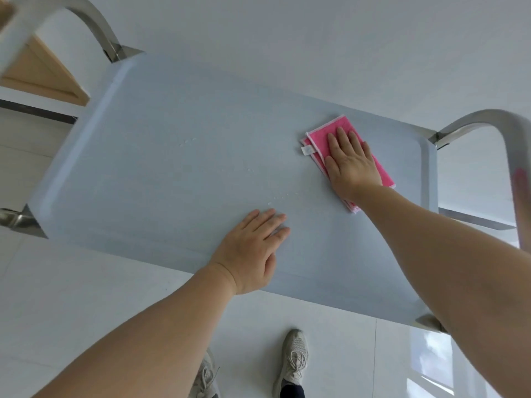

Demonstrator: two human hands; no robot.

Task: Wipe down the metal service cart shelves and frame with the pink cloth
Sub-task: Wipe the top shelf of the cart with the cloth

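The metal cart's top shelf (161, 156) fills the middle of the head view, pale and flat with a raised rim. A folded pink cloth (317, 137) lies on its right part. My right hand (352, 165) presses flat on the cloth, fingers spread and pointing away from me. My left hand (253, 249) rests flat on the bare shelf near the front edge, holding nothing. A few water droplets (275, 198) sit on the shelf between the hands. Curved steel handle tubes rise at the far left (86, 21) and at the right (505, 133).
White tiled floor (71, 297) surrounds the cart, and my two grey shoes (293, 360) stand just below the shelf's front edge. A wooden cabinet corner (43, 73) shows at the upper left. A lower cart rail (474, 219) shows at the right.
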